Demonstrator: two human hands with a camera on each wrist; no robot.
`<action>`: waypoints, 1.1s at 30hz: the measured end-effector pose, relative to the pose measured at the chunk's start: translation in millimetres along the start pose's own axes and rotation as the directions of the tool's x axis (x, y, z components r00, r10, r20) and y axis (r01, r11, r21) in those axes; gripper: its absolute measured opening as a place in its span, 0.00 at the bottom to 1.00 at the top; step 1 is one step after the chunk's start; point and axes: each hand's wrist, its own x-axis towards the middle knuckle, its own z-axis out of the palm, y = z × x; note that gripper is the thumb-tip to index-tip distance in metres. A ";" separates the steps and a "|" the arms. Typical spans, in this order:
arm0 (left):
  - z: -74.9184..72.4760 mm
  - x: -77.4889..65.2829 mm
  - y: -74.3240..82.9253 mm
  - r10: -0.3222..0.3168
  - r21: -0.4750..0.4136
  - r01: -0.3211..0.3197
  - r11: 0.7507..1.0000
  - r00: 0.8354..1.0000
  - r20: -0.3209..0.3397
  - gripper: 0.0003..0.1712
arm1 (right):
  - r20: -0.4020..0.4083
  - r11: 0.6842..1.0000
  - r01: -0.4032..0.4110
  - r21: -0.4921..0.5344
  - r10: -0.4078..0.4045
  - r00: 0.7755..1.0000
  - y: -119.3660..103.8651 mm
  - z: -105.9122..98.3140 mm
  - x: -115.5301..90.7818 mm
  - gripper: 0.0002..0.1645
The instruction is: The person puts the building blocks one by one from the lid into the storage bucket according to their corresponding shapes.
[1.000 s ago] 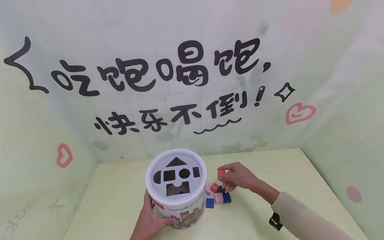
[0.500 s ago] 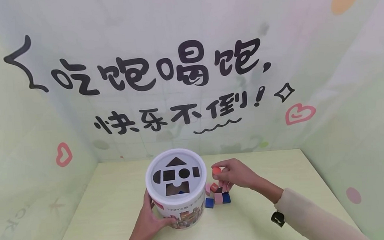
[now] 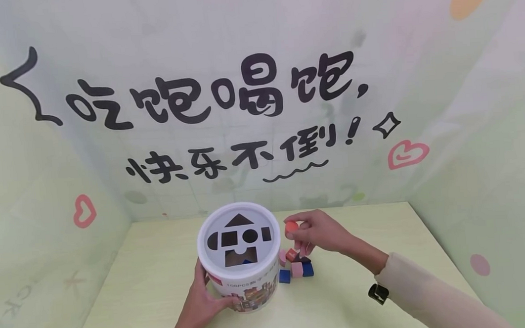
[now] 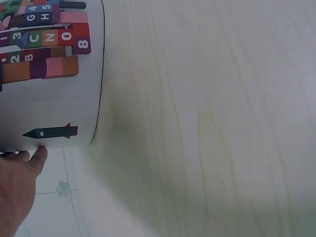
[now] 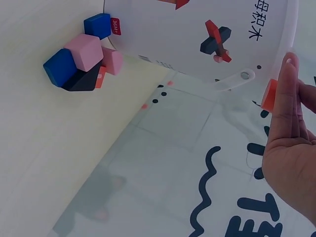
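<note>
A white toy-block bucket [image 3: 262,290] stands on the table, its lid [image 3: 265,219] cut with triangle, half-round, square, round, rectangular and arch-shaped holes. My left hand [image 3: 200,306] grips it from the left, thumb across the printed front; the far fingers are hidden behind it. Just right of the lid rim, my right hand [image 3: 321,231] pinches an orange round block [image 3: 291,227] between thumb and fingers. That block shows partly behind the fingers in the right wrist view, beside the bucket's upper edge. Something blue is visible through the arch-shaped hole.
Below the right hand lies a small cluster: a blue block [image 3: 284,276], a pink block [image 3: 297,269], another blue block [image 3: 308,269], a red block [image 3: 291,254] and a dark block [image 3: 302,259]. The bucket's white handle [image 5: 237,79] hangs at its side. Printed walls enclose the table.
My right hand has moved left and slightly up with the orange round block, closer to the lid rim. The left hand keeps its grip on the bucket.
</note>
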 end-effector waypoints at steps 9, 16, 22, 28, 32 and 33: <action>2.1 2.5 -33.6 0.010 0.026 -0.010 1.000 1.000 0.008 0.79 | 0.026 1.000 0.023 0.004 -0.023 0.999 -10.9 2.6 6.1 0.22; 0.5 3.7 -36.9 0.001 0.052 -0.002 0.999 1.000 0.014 0.78 | 0.030 0.999 0.023 0.039 -0.024 0.999 -19.3 8.2 8.4 0.22; 1.6 3.9 -34.5 -0.005 0.027 0.005 1.000 1.000 0.009 0.78 | 0.067 0.997 0.035 0.074 -0.040 0.997 -20.9 20.4 17.0 0.22; 2.1 2.8 -35.1 -0.011 0.028 0.011 1.000 1.000 0.008 0.78 | 0.086 0.996 0.033 0.079 -0.040 0.995 -23.4 30.4 26.7 0.22; 1.3 2.6 -36.8 -0.018 0.055 0.017 0.998 1.000 0.018 0.78 | 0.092 0.995 0.031 0.093 -0.039 0.995 -26.0 34.4 30.7 0.23; 1.2 2.6 -37.0 -0.022 0.057 0.020 0.998 1.000 0.022 0.78 | 0.093 0.995 0.033 0.093 -0.041 0.995 -26.7 35.5 31.6 0.23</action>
